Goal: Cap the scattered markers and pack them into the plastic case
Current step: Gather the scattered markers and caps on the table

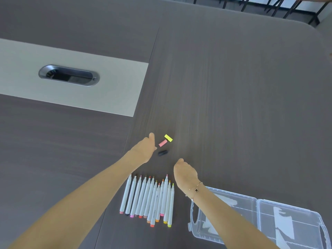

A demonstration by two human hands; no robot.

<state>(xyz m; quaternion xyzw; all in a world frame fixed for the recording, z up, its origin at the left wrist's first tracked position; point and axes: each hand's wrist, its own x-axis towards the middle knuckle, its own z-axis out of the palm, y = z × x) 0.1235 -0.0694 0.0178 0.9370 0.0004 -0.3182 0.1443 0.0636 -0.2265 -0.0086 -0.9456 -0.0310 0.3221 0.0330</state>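
Several white uncapped markers (149,198) lie side by side in a row near the table's front, tips pointing away from me. Three loose caps lie beyond them: a yellow cap (168,138), a pink cap (163,143) and a black cap (163,152). My left hand (144,149) hovers just left of the caps with its thumb raised and its fingers turned down out of sight. My right hand (185,174), with a bracelet on the wrist, is below and right of the black cap, its fingers tucked under and hidden. The clear plastic case (260,218) lies open at the lower right.
The dark wood-grain table (233,96) stretches far ahead. A light inset panel with an oval cable port (69,75) sits at the left. Chair legs (280,6) stand beyond the far edge.
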